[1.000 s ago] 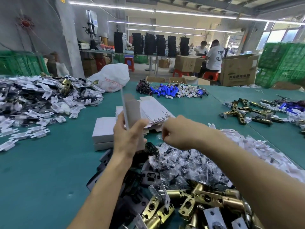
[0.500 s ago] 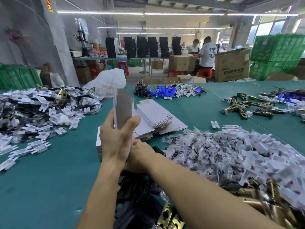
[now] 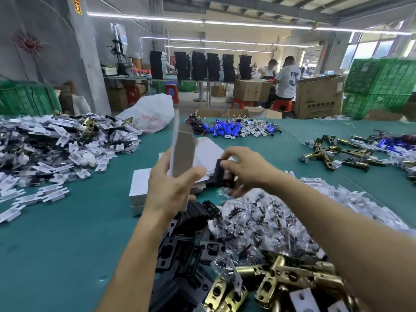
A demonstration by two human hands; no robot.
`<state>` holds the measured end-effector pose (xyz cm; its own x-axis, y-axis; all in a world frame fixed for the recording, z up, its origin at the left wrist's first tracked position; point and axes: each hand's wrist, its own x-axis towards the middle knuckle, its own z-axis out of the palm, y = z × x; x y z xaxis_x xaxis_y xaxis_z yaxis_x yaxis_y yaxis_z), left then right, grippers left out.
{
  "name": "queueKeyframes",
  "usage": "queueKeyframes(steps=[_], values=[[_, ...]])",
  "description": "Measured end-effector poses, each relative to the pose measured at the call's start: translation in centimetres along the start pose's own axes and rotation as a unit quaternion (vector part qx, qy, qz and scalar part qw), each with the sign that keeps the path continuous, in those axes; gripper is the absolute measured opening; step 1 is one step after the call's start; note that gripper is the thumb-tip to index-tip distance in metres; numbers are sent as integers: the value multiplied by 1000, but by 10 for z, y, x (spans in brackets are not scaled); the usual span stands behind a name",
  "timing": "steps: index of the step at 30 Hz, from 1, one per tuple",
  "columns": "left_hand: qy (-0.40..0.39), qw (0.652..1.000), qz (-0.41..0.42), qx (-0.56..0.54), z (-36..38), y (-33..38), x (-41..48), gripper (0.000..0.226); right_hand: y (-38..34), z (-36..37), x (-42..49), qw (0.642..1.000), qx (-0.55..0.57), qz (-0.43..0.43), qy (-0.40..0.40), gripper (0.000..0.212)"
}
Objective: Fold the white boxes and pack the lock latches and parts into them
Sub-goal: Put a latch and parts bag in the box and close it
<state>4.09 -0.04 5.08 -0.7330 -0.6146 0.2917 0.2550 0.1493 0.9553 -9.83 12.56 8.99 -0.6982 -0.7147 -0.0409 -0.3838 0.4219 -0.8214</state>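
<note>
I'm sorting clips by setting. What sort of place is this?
Most likely a factory packing floor: heaps of brass lock latches and bagged parts on a green table, stacked green crates and cartons behind.

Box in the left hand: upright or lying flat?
Upright. The left hand holds the box on end, its top rising well above the fingers.

Head camera, looking forward and down over a green table [image 3: 56, 244].
It sits close above the near edge. Both forearms reach in from the bottom, with the left hand [image 3: 171, 188] and right hand [image 3: 245, 170] close at mid-frame. The table's far edge and the workshop fill the top.
</note>
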Motion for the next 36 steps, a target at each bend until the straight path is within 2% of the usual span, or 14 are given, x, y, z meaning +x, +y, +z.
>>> queueKeyframes(steps=[3,5,9,12,15,17,19,21,23,25,30,32,36], values=[[-139,984,-113,7,5,-6,-5,72,-2,-37,-22,1000,-3,-3,27,12],[-217,965,-148,-1,7,-11,-8,65,0,-56,-37,998,-37,-35,42,17],[-324,939,-116,15,8,-18,-11,38,-1,-77,-69,976,-91,-177,91,34],[-344,937,-63,30,9,-13,-13,51,-6,-79,-94,949,-110,-277,106,43],[-351,935,0,51,13,-10,-13,69,-11,-71,-108,947,-110,-291,74,33],[-362,931,12,51,14,-11,-12,77,-13,-65,-111,935,-168,-301,80,22],[-384,923,11,27,15,-13,-12,79,-17,-58,-112,907,-237,-333,99,14],[-417,909,-3,5,14,-15,-14,80,-22,-50,-111,891,-254,-362,99,12],[-409,912,-29,-1,13,-18,-14,76,-27,-43,-109,884,-257,-381,87,12],[-407,912,-48,-28,11,-23,-13,75,-34,-36,-107,879,-267,-388,71,14],[-447,883,-83,-117,4,-21,-15,71,-50,-24,-104,851,-346,-393,42,17],[-455,877,-92,-124,4,-18,-16,80,-54,-20,-103,835,-396,-380,36,22],[-468,870,-98,-122,4,-15,-18,87,-60,-19,-102,849,-404,-342,14,24]])
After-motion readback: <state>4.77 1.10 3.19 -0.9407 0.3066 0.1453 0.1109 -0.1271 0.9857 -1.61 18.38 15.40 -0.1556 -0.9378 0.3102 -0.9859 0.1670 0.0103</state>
